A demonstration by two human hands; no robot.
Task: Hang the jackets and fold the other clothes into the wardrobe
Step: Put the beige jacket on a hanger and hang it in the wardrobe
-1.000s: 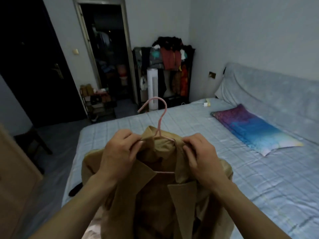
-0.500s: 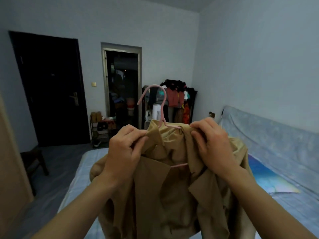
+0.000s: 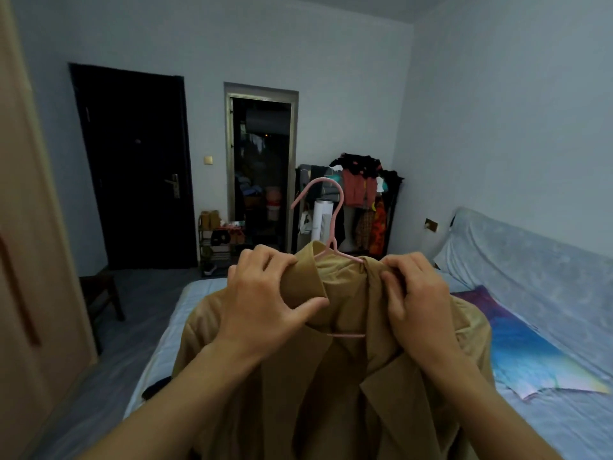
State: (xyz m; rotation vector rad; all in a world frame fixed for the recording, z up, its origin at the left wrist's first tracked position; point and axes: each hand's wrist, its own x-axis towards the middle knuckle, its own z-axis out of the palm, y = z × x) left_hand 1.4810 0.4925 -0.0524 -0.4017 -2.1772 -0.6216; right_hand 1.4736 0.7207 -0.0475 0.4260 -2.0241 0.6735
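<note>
A tan jacket (image 3: pixel 331 400) with broad notched lapels is hanging on a pink hanger (image 3: pixel 335 220), its front falling open. The left hand's fingers (image 3: pixel 265 263) are curling over one side of the collar, the thumb pressing the collar fold from below; the right hand's fingers (image 3: pixel 401 270) are pinching the collar's other side. The hanger's hook is standing upright between the two sets of fingers and rising above them, its open end pointing left. A short stretch of its lower bar is showing in the neck opening, below the fingers. The jacket's shoulders are slumping outward beyond the fingers. A pale wardrobe door (image 3: pixel 43 260) is standing well left of them.
</note>
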